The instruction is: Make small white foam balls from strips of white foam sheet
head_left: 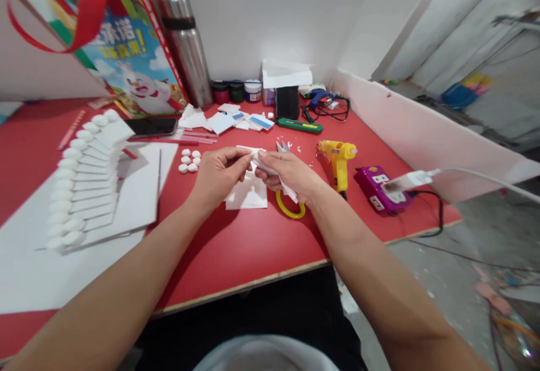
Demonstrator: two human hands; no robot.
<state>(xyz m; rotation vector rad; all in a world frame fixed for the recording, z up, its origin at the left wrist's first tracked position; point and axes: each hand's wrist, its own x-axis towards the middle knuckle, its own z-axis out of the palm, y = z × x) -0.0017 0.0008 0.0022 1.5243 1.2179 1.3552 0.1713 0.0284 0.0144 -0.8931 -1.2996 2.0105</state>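
Both of my hands meet over the red table. My left hand [220, 175] pinches an end of a white tissue [288, 192] between thumb and fingertips. The same tissue is gripped in my right hand [291, 173], and its tail hangs out below the palm. Under the hands lies a flat white sheet [248, 195]. Scissors with yellow handles [291, 212] rest partly hidden beneath my right hand, blades pointing away. Several small white balls [188, 160] sit left of my left hand.
A white stepped model [95, 174] edged with white balls stands on a board at left. A yellow glue gun [336, 160] and purple power strip [383, 192] are at right. Behind are a green cutter [300, 126], phone [154, 127], steel flask [188, 50], and gift bag [130, 50].
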